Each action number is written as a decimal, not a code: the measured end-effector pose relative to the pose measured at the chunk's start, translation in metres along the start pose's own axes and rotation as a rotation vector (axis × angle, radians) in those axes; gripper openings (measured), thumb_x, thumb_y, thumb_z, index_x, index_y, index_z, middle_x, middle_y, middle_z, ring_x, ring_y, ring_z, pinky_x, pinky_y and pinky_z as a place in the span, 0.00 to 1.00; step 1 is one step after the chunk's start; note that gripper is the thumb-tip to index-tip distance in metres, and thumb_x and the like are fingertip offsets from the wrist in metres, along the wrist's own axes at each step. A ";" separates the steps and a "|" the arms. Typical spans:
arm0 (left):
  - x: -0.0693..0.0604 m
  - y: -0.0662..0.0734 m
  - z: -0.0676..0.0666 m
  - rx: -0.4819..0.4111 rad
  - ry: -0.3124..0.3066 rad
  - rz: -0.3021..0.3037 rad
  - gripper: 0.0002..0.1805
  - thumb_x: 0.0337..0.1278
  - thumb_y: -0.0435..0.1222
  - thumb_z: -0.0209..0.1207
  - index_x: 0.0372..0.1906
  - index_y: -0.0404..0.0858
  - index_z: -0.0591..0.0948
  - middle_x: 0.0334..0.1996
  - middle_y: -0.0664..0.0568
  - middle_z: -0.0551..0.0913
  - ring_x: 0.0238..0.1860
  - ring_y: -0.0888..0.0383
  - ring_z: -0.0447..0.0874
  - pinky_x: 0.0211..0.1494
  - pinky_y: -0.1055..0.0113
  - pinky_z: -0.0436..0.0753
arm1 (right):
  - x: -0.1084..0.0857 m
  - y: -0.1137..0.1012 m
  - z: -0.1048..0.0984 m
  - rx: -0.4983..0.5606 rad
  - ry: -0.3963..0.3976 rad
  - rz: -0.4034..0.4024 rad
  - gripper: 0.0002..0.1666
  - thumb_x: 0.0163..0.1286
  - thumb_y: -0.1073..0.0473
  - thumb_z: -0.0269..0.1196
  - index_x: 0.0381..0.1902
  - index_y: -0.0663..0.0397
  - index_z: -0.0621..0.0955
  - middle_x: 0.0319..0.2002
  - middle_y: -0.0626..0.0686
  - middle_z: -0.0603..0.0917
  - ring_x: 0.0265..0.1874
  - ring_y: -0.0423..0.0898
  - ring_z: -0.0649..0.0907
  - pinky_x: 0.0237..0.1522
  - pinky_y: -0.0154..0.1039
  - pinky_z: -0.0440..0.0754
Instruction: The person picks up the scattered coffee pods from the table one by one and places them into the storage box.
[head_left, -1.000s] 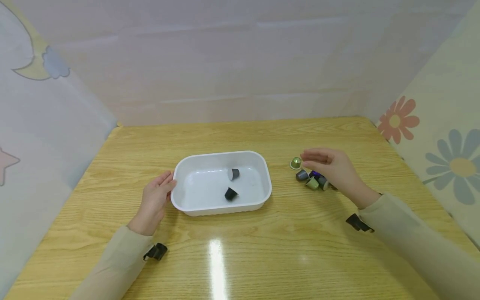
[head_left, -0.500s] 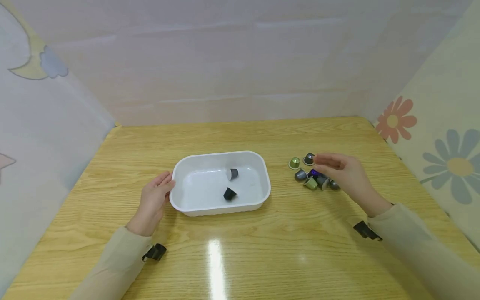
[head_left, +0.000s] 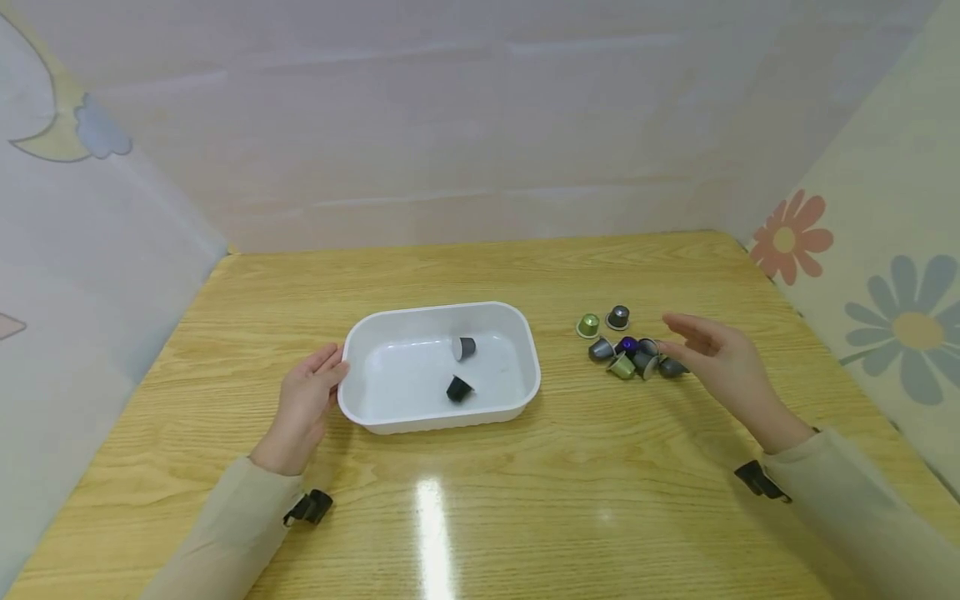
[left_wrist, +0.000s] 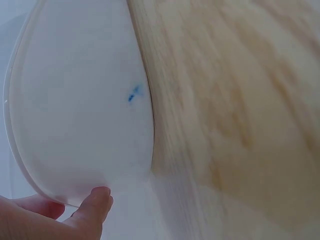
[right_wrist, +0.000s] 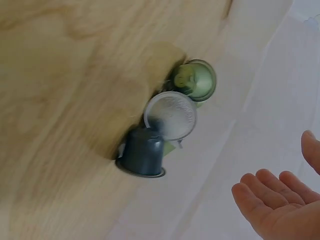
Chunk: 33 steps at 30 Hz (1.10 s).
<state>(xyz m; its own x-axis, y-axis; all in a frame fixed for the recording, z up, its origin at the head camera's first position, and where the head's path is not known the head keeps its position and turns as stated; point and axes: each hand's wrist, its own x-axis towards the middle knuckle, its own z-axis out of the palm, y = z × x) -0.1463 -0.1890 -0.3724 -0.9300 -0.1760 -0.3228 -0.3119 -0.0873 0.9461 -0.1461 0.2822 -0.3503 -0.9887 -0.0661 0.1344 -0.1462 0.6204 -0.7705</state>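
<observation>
A white tray (head_left: 416, 421) holds a grey capsule (head_left: 464, 348) and a black capsule (head_left: 459, 388). My left hand (head_left: 298, 408) grips the tray's left end; in the left wrist view the thumb and fingers of the left hand (left_wrist: 70, 215) pinch the rim of the tray (left_wrist: 75, 125). Several capsules lie in a group on the right, among them a purple one (head_left: 627, 344) and a green one (head_left: 622, 367). Just right of them hovers my right hand (head_left: 723, 367), empty. In the right wrist view the right hand (right_wrist: 285, 205) has its fingers apart from the dark capsule (right_wrist: 142, 152).
A green capsule (head_left: 588, 325) and a dark capsule (head_left: 618, 317) stand on the wooden table (head_left: 510, 500) behind the group. Patterned walls border the table at the left and right, with a pale wall (head_left: 480, 125) at the back.
My right hand has moved right, away from the two upright capsules, uncovering the dark one and more of the group. The left hand keeps its hold on the tray.
</observation>
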 end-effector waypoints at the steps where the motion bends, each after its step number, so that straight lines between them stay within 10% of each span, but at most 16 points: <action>1: 0.000 0.000 0.000 0.001 0.002 0.001 0.31 0.74 0.29 0.46 0.76 0.33 0.51 0.72 0.45 0.59 0.69 0.52 0.62 0.55 0.72 0.74 | -0.001 0.002 0.000 -0.006 -0.001 0.002 0.34 0.71 0.53 0.62 0.69 0.63 0.68 0.65 0.67 0.70 0.60 0.49 0.76 0.41 0.16 0.71; 4: 0.000 0.000 0.000 0.004 0.009 0.001 0.31 0.73 0.29 0.46 0.76 0.33 0.52 0.72 0.45 0.60 0.69 0.52 0.63 0.51 0.75 0.75 | -0.002 0.007 -0.001 -0.023 -0.006 0.010 0.37 0.72 0.52 0.61 0.72 0.61 0.64 0.67 0.68 0.67 0.62 0.67 0.69 0.40 0.15 0.70; 8: 0.000 0.001 0.000 0.017 0.017 -0.003 0.31 0.74 0.29 0.46 0.76 0.33 0.53 0.72 0.45 0.60 0.69 0.52 0.63 0.51 0.75 0.75 | -0.002 0.012 -0.001 -0.050 -0.007 0.019 0.41 0.71 0.50 0.62 0.74 0.59 0.61 0.69 0.67 0.64 0.63 0.68 0.67 0.43 0.17 0.72; 15: -0.001 0.001 0.000 0.017 0.012 0.004 0.31 0.74 0.29 0.46 0.76 0.32 0.52 0.73 0.45 0.59 0.69 0.52 0.62 0.51 0.75 0.75 | -0.002 0.019 0.004 -0.061 -0.034 0.027 0.46 0.70 0.51 0.63 0.75 0.62 0.55 0.70 0.70 0.59 0.66 0.71 0.63 0.58 0.60 0.67; 33: 0.001 -0.001 -0.001 0.004 -0.005 0.004 0.31 0.74 0.29 0.46 0.76 0.32 0.51 0.73 0.44 0.59 0.69 0.51 0.62 0.48 0.76 0.75 | 0.008 0.043 0.006 -0.171 -0.148 0.077 0.52 0.69 0.53 0.64 0.73 0.72 0.47 0.70 0.74 0.51 0.66 0.75 0.54 0.61 0.68 0.57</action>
<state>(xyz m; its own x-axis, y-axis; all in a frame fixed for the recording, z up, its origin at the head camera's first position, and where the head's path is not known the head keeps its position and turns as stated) -0.1471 -0.1903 -0.3736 -0.9324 -0.1710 -0.3185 -0.3086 -0.0823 0.9476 -0.1608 0.3035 -0.3865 -0.9925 -0.1198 -0.0229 -0.0754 0.7503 -0.6568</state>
